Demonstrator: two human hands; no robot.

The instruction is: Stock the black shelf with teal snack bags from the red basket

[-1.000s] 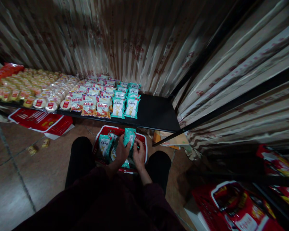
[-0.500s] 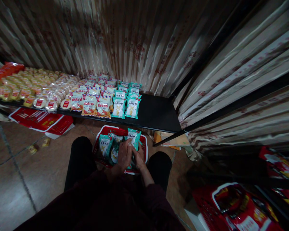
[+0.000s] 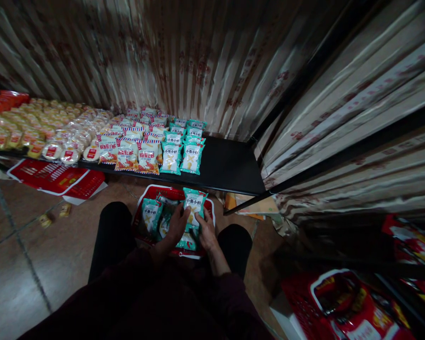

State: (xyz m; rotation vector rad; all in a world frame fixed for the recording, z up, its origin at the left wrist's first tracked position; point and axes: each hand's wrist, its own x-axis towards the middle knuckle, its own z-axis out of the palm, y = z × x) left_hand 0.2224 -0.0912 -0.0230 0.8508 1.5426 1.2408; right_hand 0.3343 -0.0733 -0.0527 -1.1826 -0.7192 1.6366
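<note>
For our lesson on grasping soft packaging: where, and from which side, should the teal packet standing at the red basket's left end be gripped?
Probably pinch the flat top seal of the standing packet, coming from above: it is upright with that edge free, while its lower part sits inside the red basket among other packets. The left hand and right hand hold a second packet.

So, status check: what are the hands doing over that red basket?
Hands: left hand and right hand both grip one teal packet, upright above red basket. More packets inside it. Black shelf ahead holds rows of snacks.
</note>
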